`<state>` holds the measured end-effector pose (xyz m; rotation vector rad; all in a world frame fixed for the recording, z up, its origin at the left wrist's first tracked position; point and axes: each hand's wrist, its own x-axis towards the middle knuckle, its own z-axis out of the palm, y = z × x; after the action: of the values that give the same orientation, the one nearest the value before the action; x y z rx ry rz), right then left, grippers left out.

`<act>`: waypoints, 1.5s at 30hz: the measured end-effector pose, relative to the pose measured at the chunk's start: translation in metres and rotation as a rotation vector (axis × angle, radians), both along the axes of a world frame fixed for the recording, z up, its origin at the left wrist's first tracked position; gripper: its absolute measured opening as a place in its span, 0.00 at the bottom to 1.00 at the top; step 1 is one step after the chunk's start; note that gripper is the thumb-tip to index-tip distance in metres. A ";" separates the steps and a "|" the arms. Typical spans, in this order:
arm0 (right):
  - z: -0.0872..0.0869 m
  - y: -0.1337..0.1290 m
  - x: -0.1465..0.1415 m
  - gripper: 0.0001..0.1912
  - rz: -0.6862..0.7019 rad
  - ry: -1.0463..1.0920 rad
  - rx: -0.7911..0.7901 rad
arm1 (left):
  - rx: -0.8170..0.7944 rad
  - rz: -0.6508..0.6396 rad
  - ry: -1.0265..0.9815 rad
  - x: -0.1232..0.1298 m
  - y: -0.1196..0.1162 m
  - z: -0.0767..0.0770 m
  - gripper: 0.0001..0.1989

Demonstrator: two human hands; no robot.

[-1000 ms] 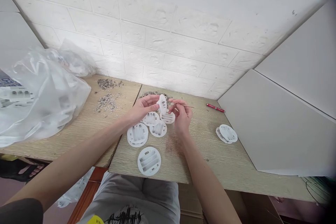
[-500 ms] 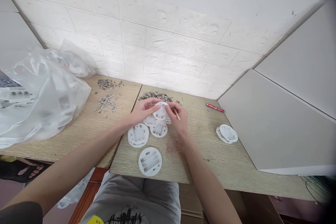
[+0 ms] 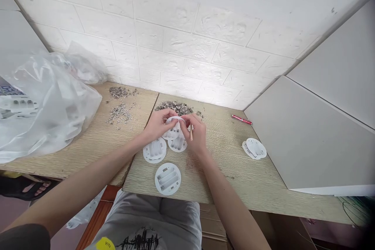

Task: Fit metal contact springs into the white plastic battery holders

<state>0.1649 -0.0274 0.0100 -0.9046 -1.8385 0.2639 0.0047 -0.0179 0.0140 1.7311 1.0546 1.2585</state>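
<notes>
A round white battery holder (image 3: 175, 127) is held up between my two hands, just in front of a heap of small metal pieces (image 3: 175, 107). My left hand (image 3: 158, 125) pinches its left side with thumb and fingers. On the opposite edge, the thumb and fingers of my right hand (image 3: 195, 131) press at the rim; a thin wooden stick (image 3: 191, 132) also sticks out of this hand. Whether a small metal piece is between my fingers is hidden. Below lie more round holders: a small stack (image 3: 154, 150), one partly covered (image 3: 177, 144) and a single one near the edge (image 3: 168, 179).
At the left stands a large clear plastic bag (image 3: 58, 113) of white parts. Two small piles of metal bits (image 3: 119, 113) lie beside it. A red pen (image 3: 241, 119) and a few round holders (image 3: 254, 149) lie at the right, by a white panel (image 3: 316, 140).
The held battery holder has moved slightly left and down and is tilted differently. My right hand has shifted left with it, and the wooden stick now points more upright.
</notes>
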 end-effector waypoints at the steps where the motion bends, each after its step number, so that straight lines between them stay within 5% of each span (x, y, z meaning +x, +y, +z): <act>1: 0.000 0.000 0.000 0.07 0.001 -0.005 -0.004 | 0.003 0.007 0.010 0.000 -0.001 0.000 0.10; 23: 0.002 -0.008 -0.001 0.06 -0.016 -0.062 -0.068 | 0.026 0.076 0.149 0.006 -0.010 0.005 0.07; 30: 0.023 -0.031 0.032 0.08 -0.174 -0.283 -0.124 | 0.143 0.099 0.520 0.036 -0.021 0.026 0.07; 37: 0.036 -0.073 0.068 0.05 -0.322 -0.466 -0.379 | -0.066 -0.065 0.679 0.074 -0.049 0.036 0.08; 45: 0.027 -0.084 0.070 0.08 -0.230 -0.566 -0.764 | -0.178 -0.246 0.935 0.085 -0.060 0.030 0.07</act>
<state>0.2348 -0.1113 0.0369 -1.8549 -2.1409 0.6385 0.0893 -0.0782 0.0443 2.2566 1.3297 0.1384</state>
